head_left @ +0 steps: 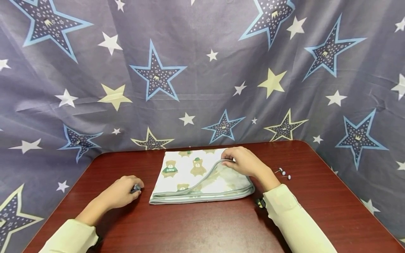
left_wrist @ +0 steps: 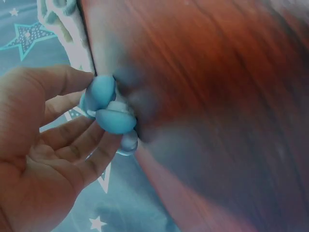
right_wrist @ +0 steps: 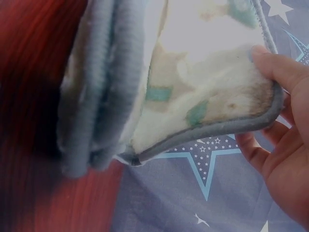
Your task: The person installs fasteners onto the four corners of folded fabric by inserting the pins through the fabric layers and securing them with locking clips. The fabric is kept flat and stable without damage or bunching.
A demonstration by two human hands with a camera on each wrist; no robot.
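A folded white blanket (head_left: 180, 179) with a teddy bear print and grey binding lies at the middle of the table. My right hand (head_left: 243, 161) pinches the top layer by its bound edge and lifts it, so a flap folds back and the paler underside shows. In the right wrist view the thumb is on one face of the blanket (right_wrist: 193, 77), with fingers behind the grey edge. To the left of the blanket, my left hand (head_left: 121, 191) holds small blue-grey mushroom-shaped caps (left_wrist: 116, 121) in its fingertips, low over the table. Their undersides are partly hidden by the fingers.
Several small pins (head_left: 283, 173) with pale round heads lie on the table right of my right forearm. The dark red wooden table (head_left: 202, 225) has rounded far corners. Behind and beside it hangs a grey-blue curtain (head_left: 202, 80) printed with stars.
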